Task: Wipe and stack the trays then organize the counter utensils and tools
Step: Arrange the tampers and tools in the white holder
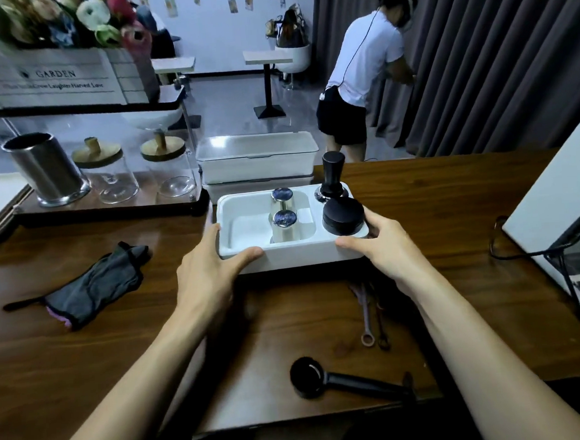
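Gripping the white moulded plastic tray [247,222] at both near corners on the brown wooden table [85,354], the left hand [207,277] and right hand [386,244] should move it level, lest the upright steel cups [284,225] topple.

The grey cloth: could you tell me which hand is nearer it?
Left: left hand holds the tray beside the cloth; right hand holds its far end.

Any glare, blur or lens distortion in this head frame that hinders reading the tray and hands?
Head view: left hand and right hand on the white tray are sharp, evenly lit; glare sits on the white bin behind it; the flowers at top left are soft; the wide lens slants the curtain.
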The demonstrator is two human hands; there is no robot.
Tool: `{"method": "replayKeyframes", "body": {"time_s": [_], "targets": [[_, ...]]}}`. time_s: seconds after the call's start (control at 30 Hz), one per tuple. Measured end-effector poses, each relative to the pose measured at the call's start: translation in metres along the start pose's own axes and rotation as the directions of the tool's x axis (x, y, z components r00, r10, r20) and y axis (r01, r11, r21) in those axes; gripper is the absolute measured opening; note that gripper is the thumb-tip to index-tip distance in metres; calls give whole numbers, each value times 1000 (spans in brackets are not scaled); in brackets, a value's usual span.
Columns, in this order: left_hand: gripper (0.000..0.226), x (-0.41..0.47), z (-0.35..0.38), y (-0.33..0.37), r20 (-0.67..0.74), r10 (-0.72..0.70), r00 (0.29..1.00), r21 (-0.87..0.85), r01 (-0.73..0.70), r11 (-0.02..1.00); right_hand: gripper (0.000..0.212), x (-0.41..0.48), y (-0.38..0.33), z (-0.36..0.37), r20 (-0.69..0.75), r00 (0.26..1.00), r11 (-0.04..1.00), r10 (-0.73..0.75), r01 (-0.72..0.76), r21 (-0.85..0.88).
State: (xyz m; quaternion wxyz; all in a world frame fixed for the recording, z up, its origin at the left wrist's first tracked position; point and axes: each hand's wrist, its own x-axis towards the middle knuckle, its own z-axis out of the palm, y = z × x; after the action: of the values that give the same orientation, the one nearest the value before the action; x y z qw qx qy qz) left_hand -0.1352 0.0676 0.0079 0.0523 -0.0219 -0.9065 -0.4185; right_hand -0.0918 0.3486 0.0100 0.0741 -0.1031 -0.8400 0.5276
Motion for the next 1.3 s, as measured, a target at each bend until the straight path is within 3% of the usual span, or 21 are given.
{"method": "replayKeyframes", "body": {"time_s": [0.23, 0.57, 0.8, 0.97, 1.3], "targets": [[80, 2, 19, -1, -45, -32, 998, 7, 33, 999, 79, 14, 17, -12, 28, 1000, 1000, -4, 3, 22], [97, -14, -34, -47, -68, -65, 996, 47, 68, 997, 98, -11, 8, 50, 37, 999, 999, 15, -17, 35], [90, -25, -62, -79, -38, -56, 998, 44, 57, 997, 78, -52, -9, 89, 12, 1000, 995, -26, 25, 99], [97, -36, -66, -97, 23, -64, 998, 4, 64, 998, 64, -75, -16, 100, -9, 1000, 998, 15, -15, 65], [87, -44, -56, -102, 44, -67, 997, 8, 67, 998, 94, -83, -3, 102, 11, 997, 994, 82, -83, 78]]}}
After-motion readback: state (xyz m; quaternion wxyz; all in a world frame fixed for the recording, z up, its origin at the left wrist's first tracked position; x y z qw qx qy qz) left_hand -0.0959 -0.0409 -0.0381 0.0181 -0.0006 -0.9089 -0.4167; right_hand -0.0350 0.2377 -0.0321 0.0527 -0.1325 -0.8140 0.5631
